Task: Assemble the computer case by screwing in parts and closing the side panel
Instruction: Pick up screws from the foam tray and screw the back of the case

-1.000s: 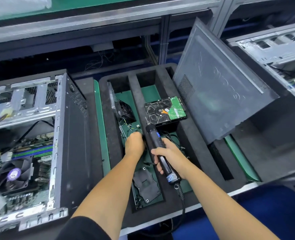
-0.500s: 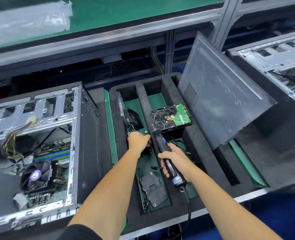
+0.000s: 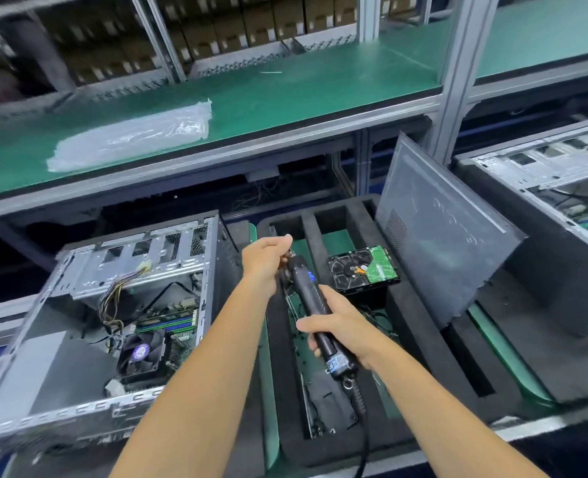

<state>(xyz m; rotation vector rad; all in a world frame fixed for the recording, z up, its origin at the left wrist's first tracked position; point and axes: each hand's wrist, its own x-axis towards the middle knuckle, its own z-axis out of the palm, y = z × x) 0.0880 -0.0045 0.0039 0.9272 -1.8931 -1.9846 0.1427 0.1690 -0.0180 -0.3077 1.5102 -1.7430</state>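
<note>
Right grip [image 3: 341, 326] holds screwdriver [image 3: 308, 291]; left grip [image 3: 266, 257] pinches its tip beside hard drive [image 3: 363, 272].

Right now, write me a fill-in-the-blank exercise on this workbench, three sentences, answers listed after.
1. The right hand grips the black electric ____ by its body.
2. The left hand pinches something small at the tip of that tool, above the black ____ tray.
3. The hard drive lies in the tray with its ____ circuit board facing up, beside the leaning side panel.

Missing words: screwdriver; foam; green
</note>
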